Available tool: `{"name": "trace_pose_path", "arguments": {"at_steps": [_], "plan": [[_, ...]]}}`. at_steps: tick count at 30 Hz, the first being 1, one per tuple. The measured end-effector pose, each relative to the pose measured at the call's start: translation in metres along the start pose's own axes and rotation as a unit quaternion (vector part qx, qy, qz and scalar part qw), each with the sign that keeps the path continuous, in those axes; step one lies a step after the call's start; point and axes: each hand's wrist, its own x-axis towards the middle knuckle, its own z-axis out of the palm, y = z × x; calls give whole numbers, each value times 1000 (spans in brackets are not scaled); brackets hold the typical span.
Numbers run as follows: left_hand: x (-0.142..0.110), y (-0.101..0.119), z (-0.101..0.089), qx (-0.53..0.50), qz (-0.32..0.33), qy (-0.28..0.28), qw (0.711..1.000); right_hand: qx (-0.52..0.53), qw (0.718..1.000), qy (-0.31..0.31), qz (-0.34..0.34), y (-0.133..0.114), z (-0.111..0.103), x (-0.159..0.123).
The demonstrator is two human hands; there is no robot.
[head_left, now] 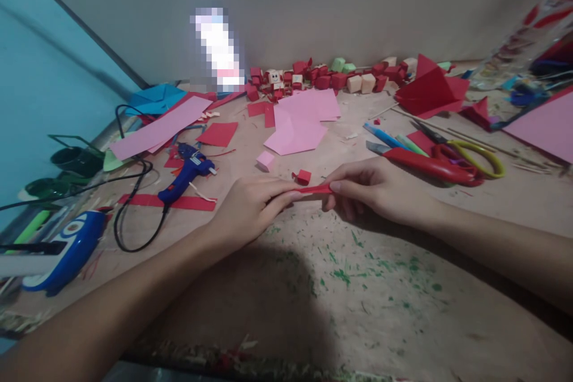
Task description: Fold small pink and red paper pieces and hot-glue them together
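A narrow red paper strip [316,190] stretches between my two hands, just above the tabletop. My left hand [250,206] pinches its left end between thumb and fingers. At the other end, my right hand [364,188] grips the strip with thumb and fingertips. Right behind the strip sits a small red paper cube [304,176]. A pink paper cube [265,160] lies a little farther back, to the left. Pink paper sheets [298,131] lie beyond the cubes.
A blue glue gun [188,173] with a black cord lies at left, near a blue-and-white device [74,250]. At right are a red-handled cutter [430,166] and yellow-handled scissors [481,158]. Several small paper cubes [331,79] line the wall, beside a glowing, blurred screen [219,48].
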Motion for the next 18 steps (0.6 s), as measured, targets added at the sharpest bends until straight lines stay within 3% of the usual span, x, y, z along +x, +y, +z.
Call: {"name": "trace_pose_path", "arguments": {"at_steps": [3, 5, 7, 11, 15, 18], "plan": [[-1, 4, 2, -41, -17, -9, 999, -54, 997, 30, -48, 0, 4, -3], [0, 8, 2, -94, -62, -29, 993, -77, 993, 38, -81, 0, 5, -5], [0, 11, 1, -135, -111, -46, 983, -65, 994, 45, -71, -2, 5, -5], [3, 11, -3, -189, -176, -73, 963, 29, 998, 62, -15, -2, 0, -3], [5, 12, -1, -266, -207, -83, 938, 158, 985, 61, -27, 4, 0, -1], [3, 14, 4, -336, -212, -65, 915, 236, 971, 23, -24, 4, 7, -3]]}}
